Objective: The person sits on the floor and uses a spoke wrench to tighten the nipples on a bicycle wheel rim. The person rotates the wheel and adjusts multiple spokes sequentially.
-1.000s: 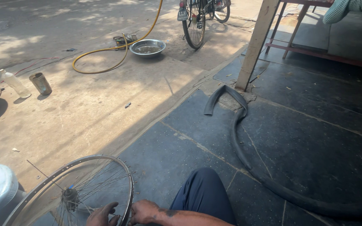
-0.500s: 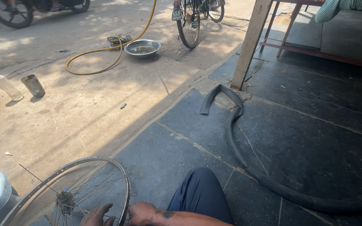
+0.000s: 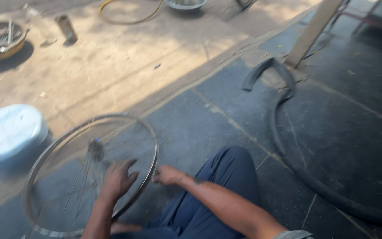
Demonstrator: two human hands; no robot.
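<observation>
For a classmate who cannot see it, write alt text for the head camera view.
A seated person's left hand rests on the spokes of a bare bicycle wheel, while the right hand touches its rim. A black tyre lies on the dark stone floor, a pale blue drum at left.

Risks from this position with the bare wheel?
1. The left hand is spread over the spokes of the wheel rim; if it turns, fingers may get pinched.
2. The right hand touches only the rim's edge, so the wheel may tip.
3. The loose black tyre lies close by, a snag hazard.
</observation>
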